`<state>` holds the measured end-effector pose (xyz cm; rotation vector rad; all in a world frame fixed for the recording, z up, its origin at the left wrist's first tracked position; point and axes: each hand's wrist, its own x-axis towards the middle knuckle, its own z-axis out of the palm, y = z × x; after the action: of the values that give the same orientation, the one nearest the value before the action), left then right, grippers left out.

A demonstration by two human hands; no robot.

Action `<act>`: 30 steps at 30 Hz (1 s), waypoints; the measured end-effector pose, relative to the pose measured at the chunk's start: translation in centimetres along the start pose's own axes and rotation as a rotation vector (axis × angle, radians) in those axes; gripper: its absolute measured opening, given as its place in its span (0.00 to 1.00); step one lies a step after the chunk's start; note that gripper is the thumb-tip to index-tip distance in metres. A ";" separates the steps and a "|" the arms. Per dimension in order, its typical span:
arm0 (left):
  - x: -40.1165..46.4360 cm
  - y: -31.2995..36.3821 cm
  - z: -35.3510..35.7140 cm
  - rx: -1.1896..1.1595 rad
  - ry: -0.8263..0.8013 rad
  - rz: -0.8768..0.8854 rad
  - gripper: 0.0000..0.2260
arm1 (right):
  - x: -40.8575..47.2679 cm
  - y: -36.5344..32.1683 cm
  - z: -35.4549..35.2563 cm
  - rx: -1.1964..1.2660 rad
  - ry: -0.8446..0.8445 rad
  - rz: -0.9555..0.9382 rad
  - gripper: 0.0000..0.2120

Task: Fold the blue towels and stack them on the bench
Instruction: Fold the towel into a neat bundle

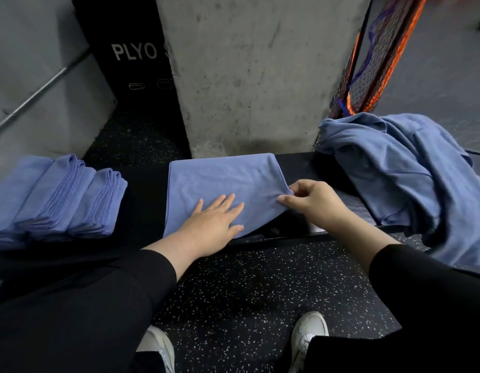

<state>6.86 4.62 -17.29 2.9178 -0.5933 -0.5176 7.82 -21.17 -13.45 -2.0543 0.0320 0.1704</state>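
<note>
On the bench, my left hand lies flat on the towel; my right hand pinches its corner (a careless pull could skew the fold).

Bench room between towel piles

Bare black bench shows between the folded stack and the flat towel; the unfolded heap crowds the right end, the concrete pillar blocks behind.
</note>
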 end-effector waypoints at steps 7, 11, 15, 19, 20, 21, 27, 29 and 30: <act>0.1 0.0 0.6 0.019 0.018 -0.009 0.28 | 0.9 2.2 -1.5 -0.436 0.024 0.078 0.10; -0.5 -0.1 1.4 0.038 0.069 -0.001 0.28 | 0.3 3.3 -0.6 -0.659 0.184 -0.333 0.10; -2.0 -0.8 2.1 0.064 0.107 0.019 0.30 | -0.6 4.3 0.9 -0.767 -0.202 -0.498 0.17; -4.0 -3.2 2.3 0.135 0.106 0.054 0.32 | -0.3 6.4 -0.4 -0.762 -0.245 -0.521 0.15; -4.4 -4.0 2.3 0.150 0.111 0.061 0.32 | -0.2 6.7 -0.8 -0.750 -0.235 -0.529 0.15; -4.9 -4.6 2.2 0.155 0.115 0.068 0.32 | 0.0 6.8 -1.1 -0.740 -0.214 -0.537 0.14; -6.9 -7.6 2.3 0.145 0.125 0.050 0.35 | -0.7 6.5 -0.8 -0.748 -0.103 -0.568 0.08; -7.5 -8.4 2.6 0.101 0.152 0.037 0.34 | -0.8 6.2 -0.7 -0.723 -0.095 -0.551 0.06; -7.7 -8.8 2.7 0.086 0.177 0.031 0.32 | -0.8 6.0 -0.7 -0.712 -0.082 -0.537 0.05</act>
<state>2.35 15.61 -19.01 2.9872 -0.6498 -0.2320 6.52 -24.69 -18.27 -2.6672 -0.7173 -0.0873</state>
